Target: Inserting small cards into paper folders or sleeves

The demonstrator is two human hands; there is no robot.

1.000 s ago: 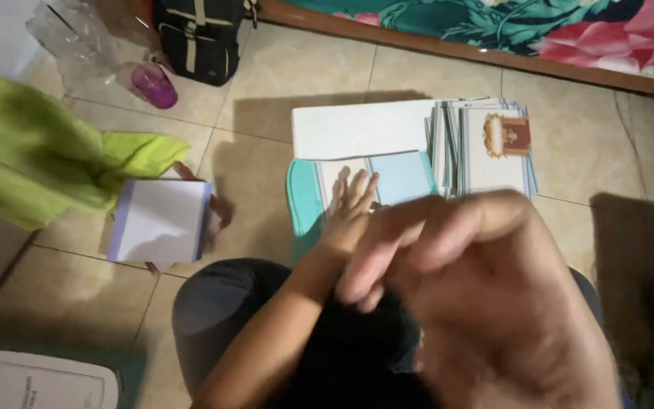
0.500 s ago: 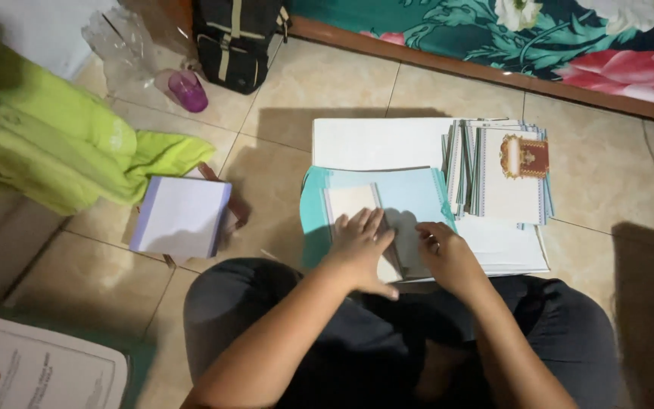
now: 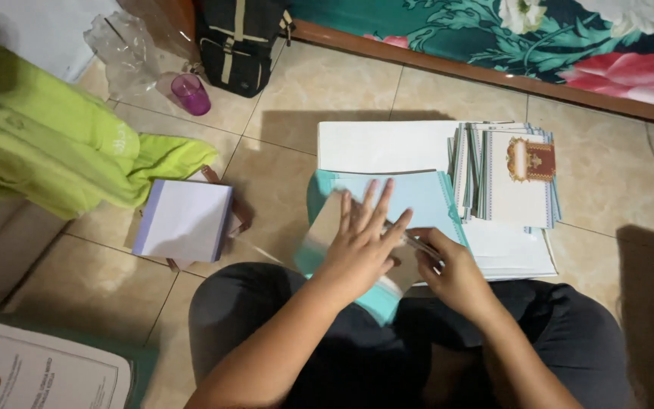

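Tiled floor, papers everywhere; left hand (image 3: 361,246) spread flat on the teal folder (image 3: 418,201) before the knees, right hand (image 3: 456,273) pinching a pen (image 3: 418,244) – one nudge could topple that booklet stack (image 3: 512,178)

Both arms are bare all the way up, no sleeves, no watch or rings that I can make out. Left hand (image 3: 357,250) and right hand (image 3: 452,273) are ungloved. Dark charcoal trousers (image 3: 569,333), plain fabric, slightly creased.
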